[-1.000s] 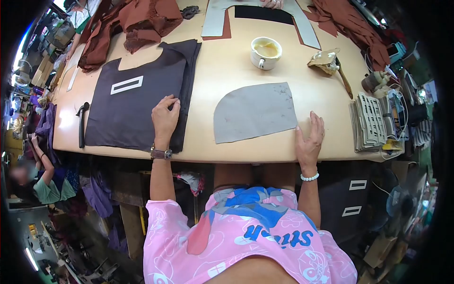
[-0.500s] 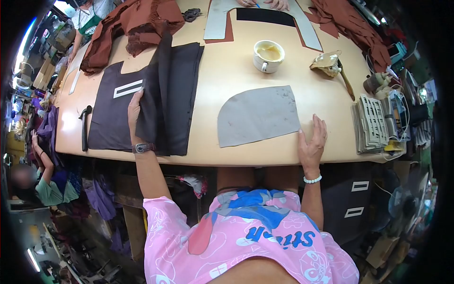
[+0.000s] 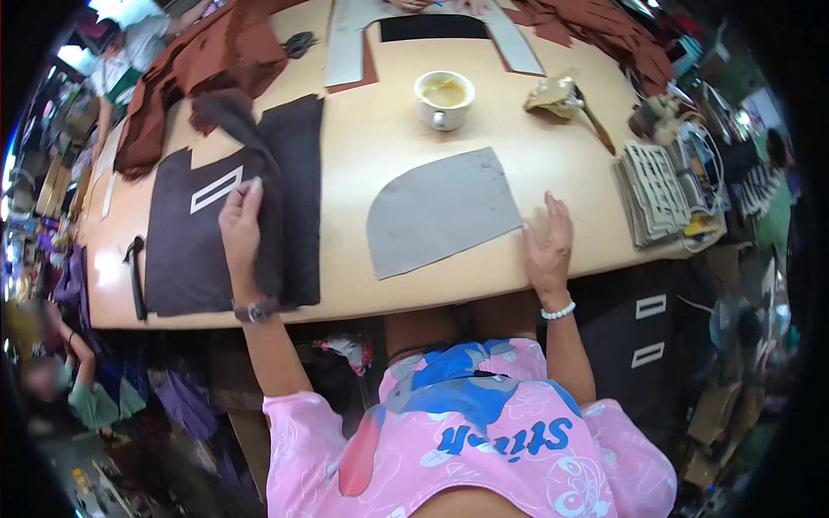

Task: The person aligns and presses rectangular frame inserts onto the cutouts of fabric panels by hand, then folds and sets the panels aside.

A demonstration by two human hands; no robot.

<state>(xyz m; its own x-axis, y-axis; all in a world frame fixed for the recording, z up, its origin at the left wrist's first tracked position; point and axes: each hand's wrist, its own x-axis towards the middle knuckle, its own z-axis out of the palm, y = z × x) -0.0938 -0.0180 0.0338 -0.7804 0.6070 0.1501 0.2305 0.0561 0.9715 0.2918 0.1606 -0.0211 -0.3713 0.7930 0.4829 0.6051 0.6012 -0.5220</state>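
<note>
My left hand point(image 3: 241, 226) pinches the edge of a dark brown sheet point(image 3: 269, 246) of leather or cloth. The sheet's raised far end is curled and blurred. Beneath it lie more dark sheets point(image 3: 298, 173), and a white-edged rectangular slot point(image 3: 217, 190) shows on the one at left. My right hand point(image 3: 548, 246) is open, resting on the table with fingers stretched forward. Its thumb is at the corner of a grey, round-shouldered flat panel point(image 3: 445, 211), whether touching it I cannot tell.
Behind the panel stand a white cup point(image 3: 445, 102) of yellowish paste and a brush point(image 3: 596, 125) by a crumpled, paste-smeared wrapper point(image 3: 553, 97). A hammer point(image 3: 136, 276) lies left, slotted cards point(image 3: 654, 194) right. Across the table, a person's hands point(image 3: 471, 6) are near pale templates point(image 3: 518, 43). Reddish-brown material point(image 3: 199, 65) is heaped back left.
The raised dark sheet has bent over toward the left, and its far end stands lower. My left hand has closed on its edge. The whole view has shifted; my right hand stays beside the grey panel.
</note>
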